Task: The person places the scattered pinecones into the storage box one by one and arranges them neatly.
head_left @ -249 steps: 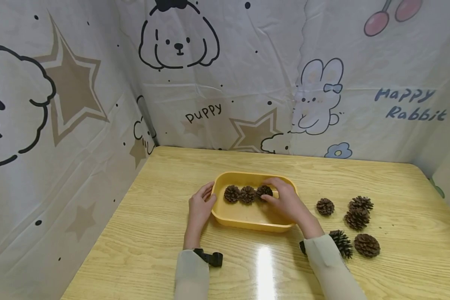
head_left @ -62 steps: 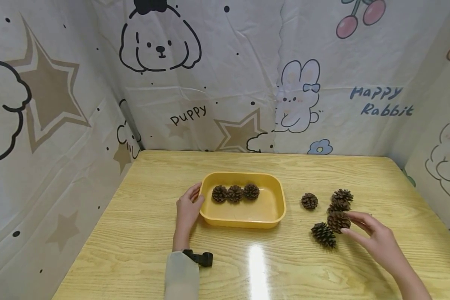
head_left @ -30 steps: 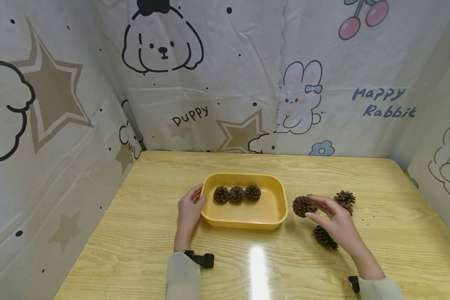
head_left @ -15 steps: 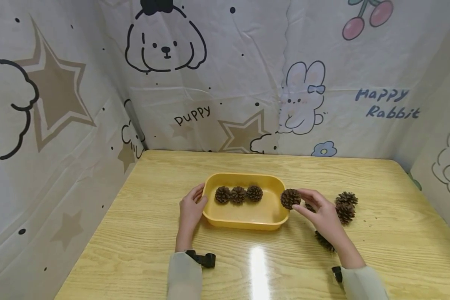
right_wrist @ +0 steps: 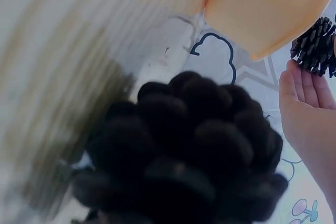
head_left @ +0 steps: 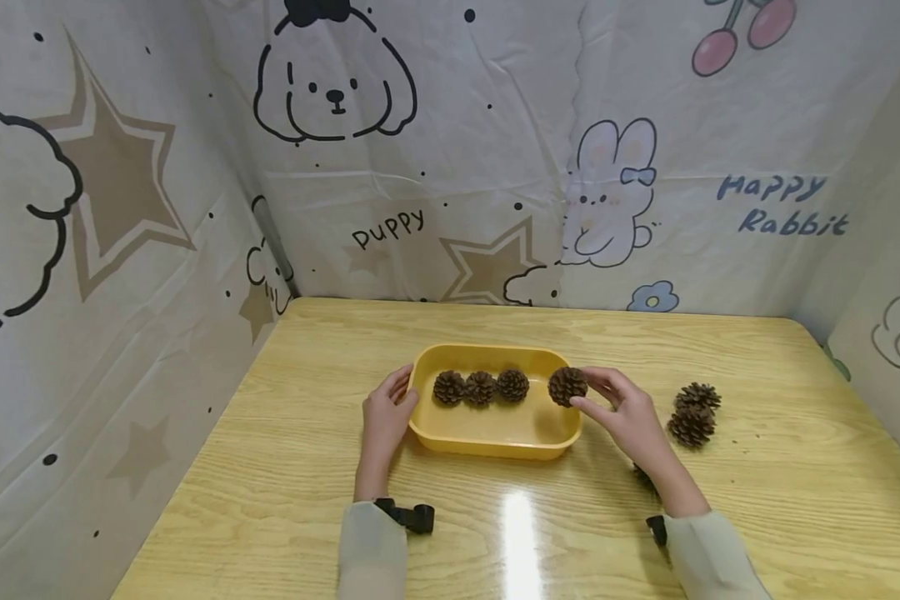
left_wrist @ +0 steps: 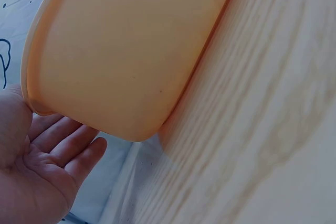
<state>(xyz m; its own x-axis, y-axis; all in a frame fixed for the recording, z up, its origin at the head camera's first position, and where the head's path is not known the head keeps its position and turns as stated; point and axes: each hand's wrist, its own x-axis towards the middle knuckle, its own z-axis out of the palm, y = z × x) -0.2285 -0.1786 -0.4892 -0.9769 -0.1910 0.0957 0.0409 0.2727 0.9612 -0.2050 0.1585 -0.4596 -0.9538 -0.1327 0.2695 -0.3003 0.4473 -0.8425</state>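
Lying nearest you is a loose pine cone (head_left: 644,477) (your right forearm (head_left: 678,487) hides most of it), and beyond it your right hand (head_left: 630,419) pinches another pine cone (head_left: 567,387) above the right end of the yellow tray (head_left: 495,427), whose left rim your left hand (head_left: 387,414) grips. A close pair of cones (head_left: 692,427) sits rightward on the table (head_left: 270,467); three cones (head_left: 481,388) line up inside the tray.

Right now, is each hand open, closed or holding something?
Left hand: holding the tray by its left end.
Right hand: holding a pinecone.
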